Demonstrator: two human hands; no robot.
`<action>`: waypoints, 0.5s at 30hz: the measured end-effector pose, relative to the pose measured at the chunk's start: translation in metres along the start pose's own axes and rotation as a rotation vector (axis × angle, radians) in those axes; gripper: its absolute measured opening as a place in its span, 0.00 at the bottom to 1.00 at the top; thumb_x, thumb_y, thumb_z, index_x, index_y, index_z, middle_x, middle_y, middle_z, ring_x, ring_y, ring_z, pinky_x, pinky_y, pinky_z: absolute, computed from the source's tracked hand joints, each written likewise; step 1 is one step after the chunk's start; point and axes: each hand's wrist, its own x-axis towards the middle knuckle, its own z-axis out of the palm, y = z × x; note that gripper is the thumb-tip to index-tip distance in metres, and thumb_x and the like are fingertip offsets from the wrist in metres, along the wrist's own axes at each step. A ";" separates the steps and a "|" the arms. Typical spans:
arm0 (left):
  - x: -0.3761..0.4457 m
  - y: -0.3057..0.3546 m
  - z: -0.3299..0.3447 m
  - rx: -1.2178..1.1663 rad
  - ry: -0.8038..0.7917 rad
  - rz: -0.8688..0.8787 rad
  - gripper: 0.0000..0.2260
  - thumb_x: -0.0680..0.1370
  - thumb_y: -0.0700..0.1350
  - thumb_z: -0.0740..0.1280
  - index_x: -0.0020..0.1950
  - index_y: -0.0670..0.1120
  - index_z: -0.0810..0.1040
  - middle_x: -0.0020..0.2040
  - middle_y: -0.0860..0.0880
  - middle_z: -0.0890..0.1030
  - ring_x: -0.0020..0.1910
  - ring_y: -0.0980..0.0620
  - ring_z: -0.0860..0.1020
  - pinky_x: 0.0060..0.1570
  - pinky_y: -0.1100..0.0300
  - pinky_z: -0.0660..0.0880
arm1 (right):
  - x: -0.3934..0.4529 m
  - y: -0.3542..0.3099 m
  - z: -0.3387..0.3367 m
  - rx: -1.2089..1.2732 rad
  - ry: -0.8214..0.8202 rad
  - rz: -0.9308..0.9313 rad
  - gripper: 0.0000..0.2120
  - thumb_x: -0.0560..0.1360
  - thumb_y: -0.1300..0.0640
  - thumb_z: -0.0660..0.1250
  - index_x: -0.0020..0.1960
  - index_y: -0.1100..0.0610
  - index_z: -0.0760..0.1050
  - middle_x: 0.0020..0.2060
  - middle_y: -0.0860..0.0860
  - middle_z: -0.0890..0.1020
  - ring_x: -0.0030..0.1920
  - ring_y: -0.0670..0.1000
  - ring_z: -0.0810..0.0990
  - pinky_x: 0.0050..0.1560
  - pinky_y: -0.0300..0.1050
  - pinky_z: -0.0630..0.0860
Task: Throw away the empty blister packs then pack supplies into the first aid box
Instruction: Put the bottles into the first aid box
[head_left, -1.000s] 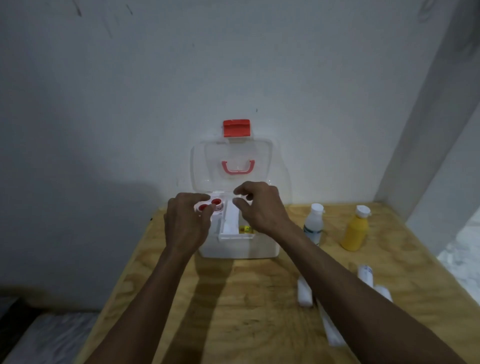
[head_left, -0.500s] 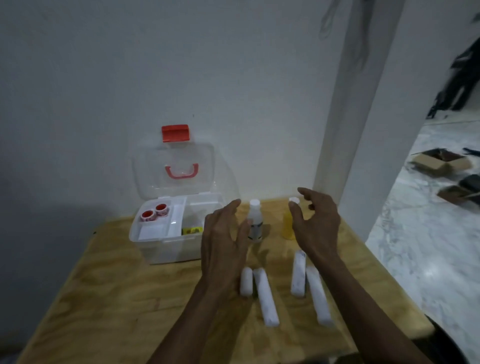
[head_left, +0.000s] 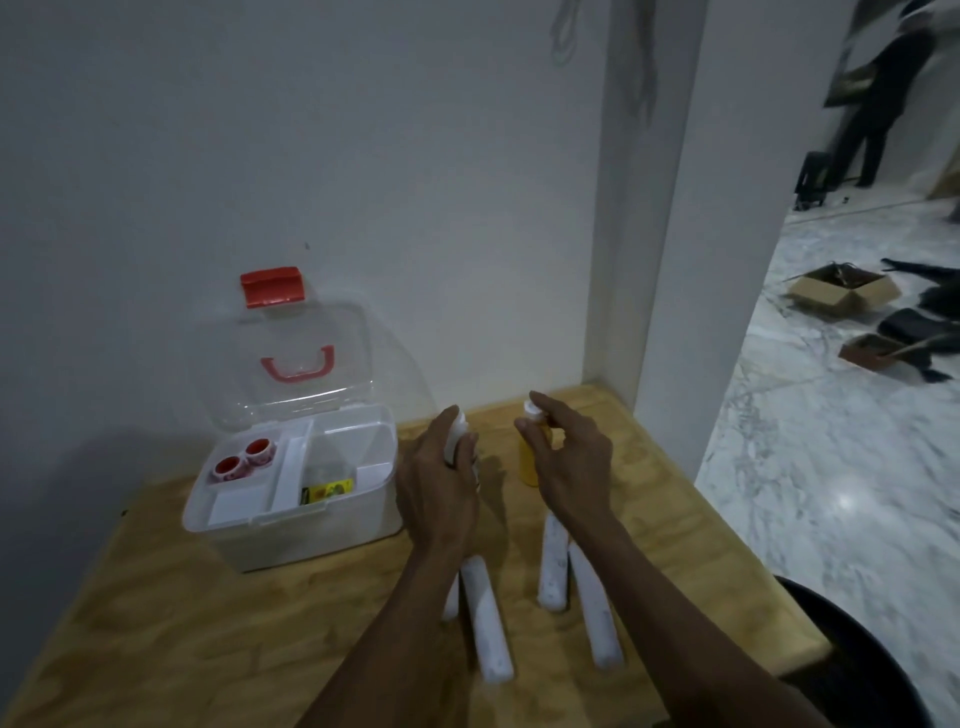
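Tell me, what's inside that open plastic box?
The first aid box holds two red-and-white tape rolls in its tray's left section and a small yellow packet lower down. Whatever lies beneath the tray is hidden.

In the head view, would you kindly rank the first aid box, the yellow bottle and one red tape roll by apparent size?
1. first aid box
2. yellow bottle, partly hidden by the right hand
3. red tape roll

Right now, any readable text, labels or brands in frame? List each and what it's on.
None can be read.
Yellow packet inside the first aid box: has print, too blurred to read.
White bottle in the left hand: any label is hidden by the fingers.
Yellow bottle by the right hand: no text visible.
White rolls: plain.
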 end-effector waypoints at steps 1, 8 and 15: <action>0.000 0.001 0.001 -0.004 0.015 0.001 0.15 0.78 0.47 0.68 0.64 0.48 0.80 0.59 0.48 0.83 0.57 0.48 0.81 0.53 0.66 0.69 | 0.000 0.001 0.001 0.007 0.011 -0.003 0.16 0.73 0.53 0.74 0.60 0.52 0.81 0.50 0.51 0.84 0.52 0.51 0.80 0.50 0.39 0.71; 0.000 0.004 0.001 -0.045 0.078 0.044 0.12 0.76 0.44 0.71 0.59 0.45 0.83 0.54 0.47 0.85 0.52 0.49 0.82 0.51 0.67 0.69 | 0.004 0.001 -0.002 0.019 0.051 -0.040 0.14 0.71 0.53 0.76 0.56 0.53 0.83 0.41 0.42 0.80 0.46 0.49 0.80 0.46 0.46 0.77; -0.001 0.018 -0.015 -0.146 0.076 0.035 0.10 0.75 0.45 0.72 0.56 0.48 0.85 0.52 0.50 0.86 0.51 0.51 0.83 0.54 0.68 0.71 | 0.005 -0.015 -0.013 0.055 0.044 -0.052 0.11 0.70 0.52 0.76 0.52 0.51 0.84 0.39 0.46 0.84 0.42 0.50 0.83 0.47 0.58 0.79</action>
